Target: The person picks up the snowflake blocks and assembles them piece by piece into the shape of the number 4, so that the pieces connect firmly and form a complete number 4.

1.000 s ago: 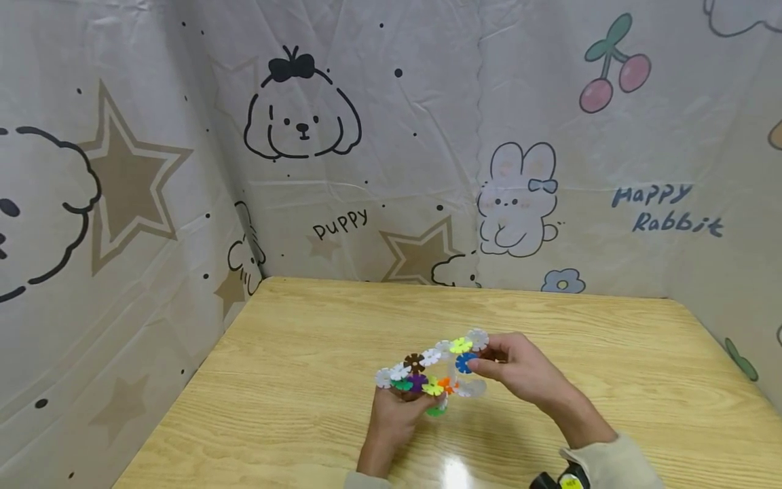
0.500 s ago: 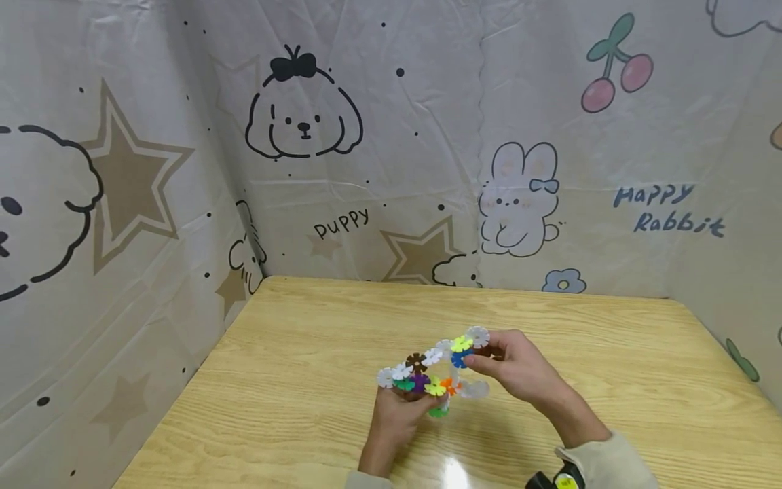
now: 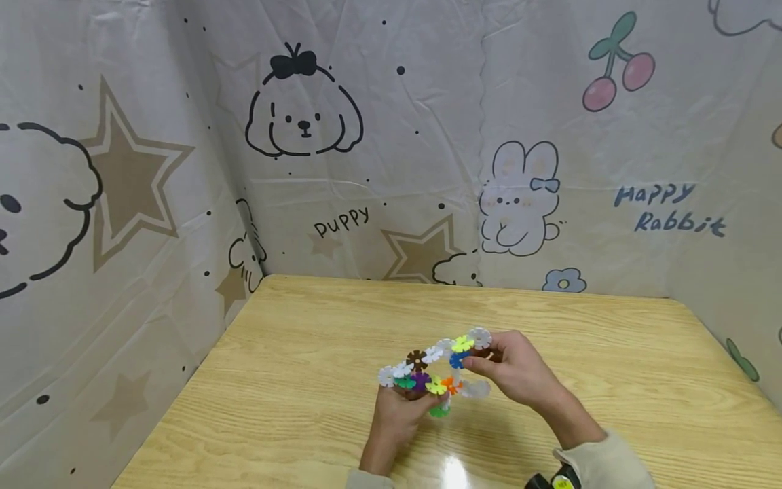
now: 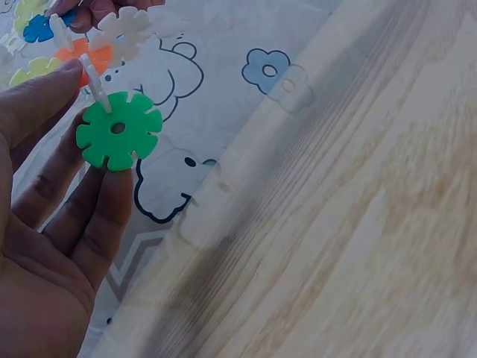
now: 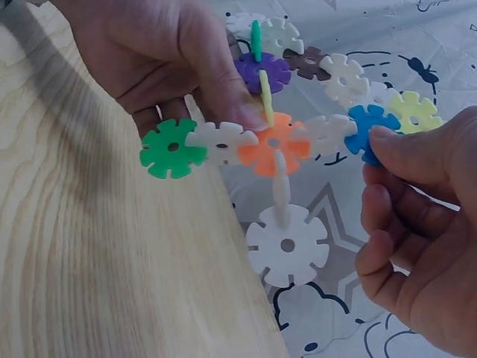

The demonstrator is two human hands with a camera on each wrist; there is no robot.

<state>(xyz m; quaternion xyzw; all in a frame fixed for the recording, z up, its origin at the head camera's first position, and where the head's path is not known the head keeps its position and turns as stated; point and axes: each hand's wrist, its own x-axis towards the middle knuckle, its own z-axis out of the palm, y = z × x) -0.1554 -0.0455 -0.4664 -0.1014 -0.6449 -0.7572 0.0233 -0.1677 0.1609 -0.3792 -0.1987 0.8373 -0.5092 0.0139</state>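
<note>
A linked structure of notched plastic snowflake discs in several colours is held above the table between both hands. My left hand (image 3: 394,414) grips it from below, thumb by the yellow and orange discs (image 5: 294,155), while a green disc (image 4: 138,142) sticks out past its fingers. On the other side, my right hand (image 3: 522,373) pinches a blue disc (image 5: 364,121) between thumb and fingers. That blue disc lies close against a yellow disc (image 5: 414,113) and a white disc in the structure. One white disc (image 5: 288,262) hangs off the orange one in the right wrist view.
The wood-grain table (image 3: 293,353) lies under both hands. Cloth printed with cartoon animals (image 3: 391,136) encloses it at the back and sides. A black device with a yellow label (image 3: 562,479) is at the right wrist.
The blue disc has moved slightly left and up, closer under the yellow disc, with my right hand. The left hand keeps its hold almost unmoved.
</note>
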